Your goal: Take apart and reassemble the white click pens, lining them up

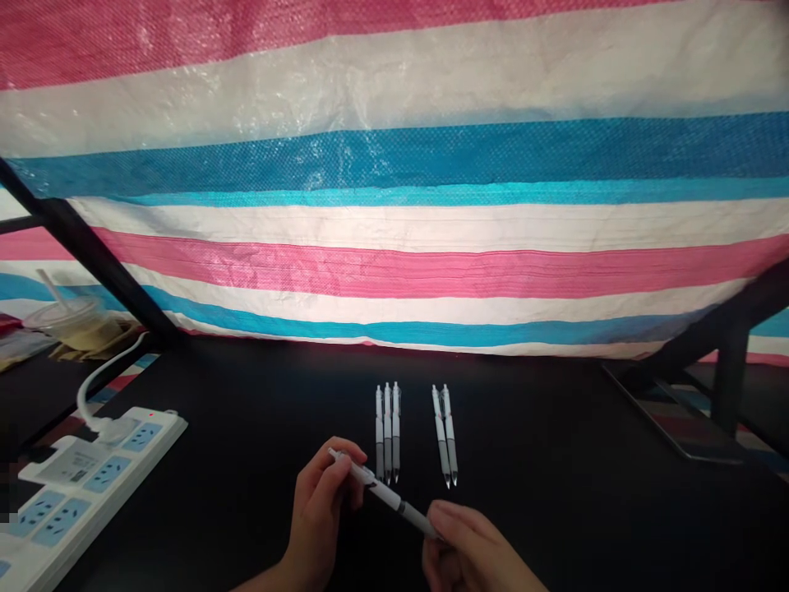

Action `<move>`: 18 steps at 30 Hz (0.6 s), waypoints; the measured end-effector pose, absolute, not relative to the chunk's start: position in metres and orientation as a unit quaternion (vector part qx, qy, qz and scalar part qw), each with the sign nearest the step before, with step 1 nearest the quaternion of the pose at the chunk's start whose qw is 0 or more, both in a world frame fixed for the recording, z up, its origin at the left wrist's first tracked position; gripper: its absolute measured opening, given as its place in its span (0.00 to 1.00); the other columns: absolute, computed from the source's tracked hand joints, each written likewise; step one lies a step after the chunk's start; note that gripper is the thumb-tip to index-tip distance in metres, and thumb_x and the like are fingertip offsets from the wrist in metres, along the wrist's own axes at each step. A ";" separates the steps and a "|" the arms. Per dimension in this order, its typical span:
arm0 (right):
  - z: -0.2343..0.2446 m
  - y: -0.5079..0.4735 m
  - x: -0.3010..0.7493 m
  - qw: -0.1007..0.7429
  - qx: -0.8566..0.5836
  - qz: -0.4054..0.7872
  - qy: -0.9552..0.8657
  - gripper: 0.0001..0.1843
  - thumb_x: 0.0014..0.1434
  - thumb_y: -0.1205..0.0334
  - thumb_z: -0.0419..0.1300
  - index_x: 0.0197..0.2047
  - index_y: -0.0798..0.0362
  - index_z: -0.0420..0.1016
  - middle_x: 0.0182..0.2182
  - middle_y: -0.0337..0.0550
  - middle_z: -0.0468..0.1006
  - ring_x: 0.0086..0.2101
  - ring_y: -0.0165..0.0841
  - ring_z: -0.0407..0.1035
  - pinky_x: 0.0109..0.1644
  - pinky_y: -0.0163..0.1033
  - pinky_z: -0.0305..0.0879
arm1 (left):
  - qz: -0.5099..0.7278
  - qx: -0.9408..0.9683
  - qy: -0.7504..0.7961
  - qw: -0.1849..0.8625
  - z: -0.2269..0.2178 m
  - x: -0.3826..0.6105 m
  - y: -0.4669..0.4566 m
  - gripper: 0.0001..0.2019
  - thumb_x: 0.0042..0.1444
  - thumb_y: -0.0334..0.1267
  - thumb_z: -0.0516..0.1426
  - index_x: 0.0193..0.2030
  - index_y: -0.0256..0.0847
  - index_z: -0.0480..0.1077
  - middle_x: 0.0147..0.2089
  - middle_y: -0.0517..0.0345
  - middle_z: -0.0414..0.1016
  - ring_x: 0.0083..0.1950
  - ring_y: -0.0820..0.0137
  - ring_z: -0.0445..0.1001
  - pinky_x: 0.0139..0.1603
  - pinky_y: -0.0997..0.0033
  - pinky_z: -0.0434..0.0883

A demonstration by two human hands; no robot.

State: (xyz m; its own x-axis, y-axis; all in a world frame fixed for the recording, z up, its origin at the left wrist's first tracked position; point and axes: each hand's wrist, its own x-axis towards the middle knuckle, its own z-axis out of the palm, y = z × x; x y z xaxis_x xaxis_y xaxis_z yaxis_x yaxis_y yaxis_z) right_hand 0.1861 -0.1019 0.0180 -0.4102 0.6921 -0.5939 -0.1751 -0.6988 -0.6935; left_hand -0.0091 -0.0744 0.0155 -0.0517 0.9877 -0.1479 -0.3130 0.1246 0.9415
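Observation:
A white and grey retractable pen [385, 493] is held slantwise between both hands above the dark table. My left hand [321, 501] pinches its upper end, by the clip and push button. At the lower grey grip, my right hand [472, 544] is closed around the pen, and its fingers hide the tip. Beyond the hands, a group of three similar pens [388, 432] lies side by side, buttons pointing away from me. To their right lies a pair of matching pens [445, 436], slightly tilted, tips toward me.
A white power strip [92, 485] with a plugged-in cable sits at the left. A flat dark panel [671, 415] rests at the right, near a black frame leg [731, 370]. Striped sheeting [394, 271] hangs behind the black table [259, 395]. A lidded drink cup [77, 321] stands far left.

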 end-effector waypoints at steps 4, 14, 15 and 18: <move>0.020 -0.102 0.187 0.269 -0.447 0.802 -0.290 0.22 0.51 0.42 0.61 0.33 0.53 0.66 0.23 0.39 0.75 0.16 0.22 0.62 0.18 0.27 0.46 | 0.562 0.358 0.465 0.583 0.015 -0.009 -0.074 0.11 0.59 0.42 0.54 0.32 0.37 0.73 0.20 0.63 0.63 0.24 0.74 0.61 0.26 0.74 0.59; 0.010 -0.103 0.187 0.328 -0.387 0.809 -0.296 0.20 0.51 0.50 0.66 0.30 0.52 0.61 0.17 0.36 0.73 0.14 0.20 0.59 0.18 0.25 0.47 | 0.583 0.340 0.463 0.575 0.016 -0.011 -0.073 0.11 0.58 0.42 0.55 0.32 0.38 0.73 0.20 0.63 0.64 0.24 0.74 0.61 0.26 0.75 0.60; 0.010 -0.103 0.189 0.338 -0.380 0.810 -0.292 0.19 0.50 0.51 0.67 0.30 0.52 0.61 0.16 0.35 0.73 0.14 0.20 0.58 0.17 0.25 0.46 | 0.586 0.335 0.465 0.573 0.018 -0.012 -0.072 0.11 0.58 0.42 0.56 0.31 0.38 0.73 0.20 0.63 0.64 0.24 0.74 0.61 0.26 0.75 0.60; 0.011 -0.105 0.191 0.361 -0.370 0.811 -0.273 0.16 0.50 0.57 0.66 0.31 0.52 0.62 0.16 0.36 0.74 0.13 0.20 0.56 0.17 0.25 0.46 | 0.595 0.321 0.469 0.569 0.021 -0.013 -0.070 0.11 0.57 0.42 0.56 0.31 0.38 0.73 0.21 0.63 0.65 0.24 0.74 0.62 0.26 0.76 0.61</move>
State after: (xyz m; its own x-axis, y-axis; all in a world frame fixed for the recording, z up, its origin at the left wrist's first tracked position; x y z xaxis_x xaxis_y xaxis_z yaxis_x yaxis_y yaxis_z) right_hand 0.1906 -0.1047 0.0114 -0.4657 0.7881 -0.4026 -0.3841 -0.5898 -0.7103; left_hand -0.0135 -0.0700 0.0214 -0.1462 0.9775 -0.1520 -0.3762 0.0872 0.9224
